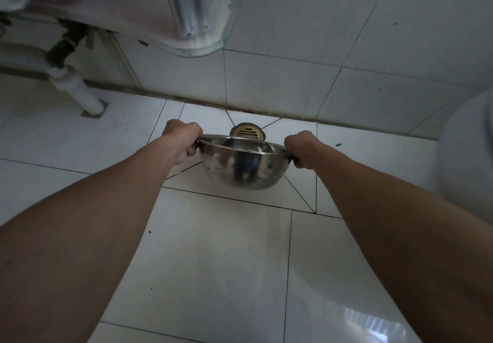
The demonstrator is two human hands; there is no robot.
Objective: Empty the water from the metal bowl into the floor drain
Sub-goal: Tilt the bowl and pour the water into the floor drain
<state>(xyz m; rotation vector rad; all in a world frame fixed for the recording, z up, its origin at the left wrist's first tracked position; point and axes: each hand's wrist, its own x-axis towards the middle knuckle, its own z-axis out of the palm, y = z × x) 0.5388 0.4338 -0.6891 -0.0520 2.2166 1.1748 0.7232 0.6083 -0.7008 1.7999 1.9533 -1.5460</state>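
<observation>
A shiny metal bowl (pixel 241 167) hangs above the white floor tiles, held by its rim on both sides. My left hand (pixel 182 139) grips the left edge and my right hand (pixel 301 149) grips the right edge. The bowl is tipped slightly away from me, its far rim lower than the near one. Just beyond the far rim sits the round brass floor drain (pixel 248 132), set in the tiles close to the wall. I cannot make out water inside the bowl or any stream leaving it.
A white drain pipe (pixel 80 94) runs into the floor at the left under a sink counter (pixel 128 22). A tiled wall (pixel 346 49) rises behind the drain. A large white rounded object (pixel 469 155) stands at the right edge.
</observation>
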